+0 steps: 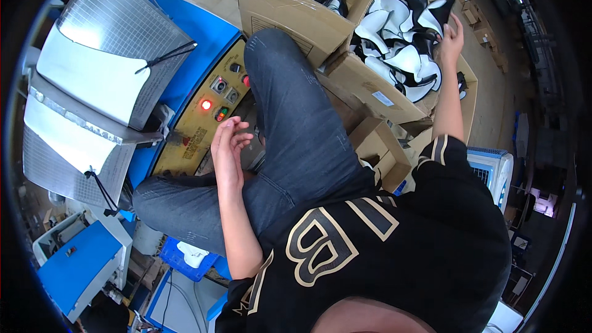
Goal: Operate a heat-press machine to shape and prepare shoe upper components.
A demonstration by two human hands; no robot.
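The main risk, as I judge it, is snagging: the black-and-white piece (434, 17) lies against a heap of similar curved pieces (404, 60), so lifting it could drag neighbours along or tip some over the rim of the cardboard box (364, 86), which is heaped high. A weak pinch at the edge could also let it slip back. Another danger comes from the left hand (229, 149) being near the yellow control panel (180, 140), whose knobs lie toward its 11 o'clock; a careless swing might knock one.

The right hand (453, 38) seems to have its fingers narrowed on the edge of the piece, though how firmly I cannot tell. The piece sits just at that hand's 11 o'clock, with most of the heap toward 9 o'clock. The left hand is loosely curled, with nothing visible in it, above the lap; from there the piece is well apart, toward 2 o'clock.
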